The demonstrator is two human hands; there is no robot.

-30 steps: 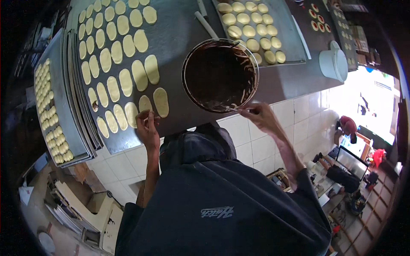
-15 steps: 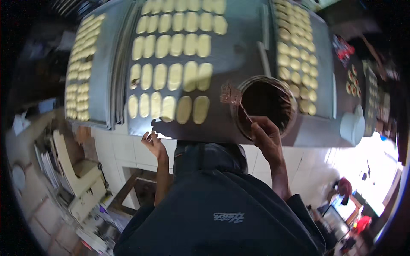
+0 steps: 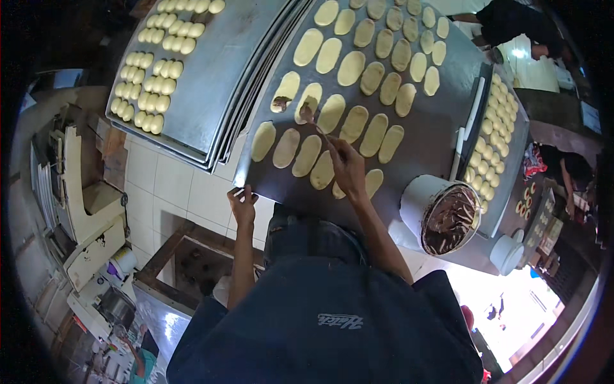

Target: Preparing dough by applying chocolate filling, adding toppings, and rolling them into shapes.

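Observation:
A large dark baking tray holds several flat pale oval dough pieces. My right hand holds a thin spoon whose tip carries brown chocolate filling over one oval. The oval to its left has a dab of brown filling on it. My left hand grips the tray's near edge at its left corner. A white bucket of dark chocolate filling stands to the right of my right arm.
A second tray at the left carries several small round dough balls. Another tray of round pieces lies at the right, with a white cup near it. A white machine stands on the floor at the left. Another person works at the top right.
My right hand has left the chocolate bucket and carried the spoon leftwards onto the oval dough pieces. My left hand still holds the tray edge. The view has shifted.

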